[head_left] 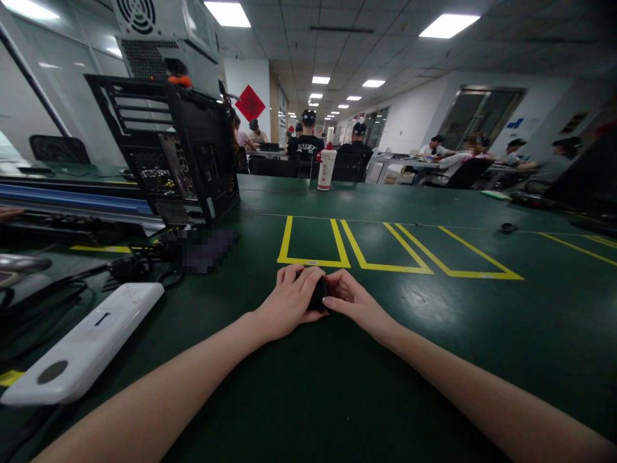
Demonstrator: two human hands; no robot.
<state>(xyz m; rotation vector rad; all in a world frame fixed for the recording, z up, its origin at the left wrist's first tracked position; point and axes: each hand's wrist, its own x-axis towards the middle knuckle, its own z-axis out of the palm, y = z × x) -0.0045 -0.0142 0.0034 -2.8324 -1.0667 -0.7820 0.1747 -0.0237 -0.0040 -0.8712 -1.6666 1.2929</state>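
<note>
A small black block-like object (318,297) is on or just above the green table, between my two hands; its exact kind cannot be made out. My left hand (294,296) wraps over its top and left side, with the thumb along the near edge. From the right, my right hand (351,297) closes on it with bent fingers and the thumb at its near right edge. Much of the object is hidden behind the fingers. Just beyond the hands, a yellow tape outline (313,262) marks the table.
An open black computer case (193,148) stands at the left back, near cables (123,267) and a white elongated device (91,341). A white-and-red bottle (326,168) stands at the far edge of the green table (308,399). Several people sit beyond it.
</note>
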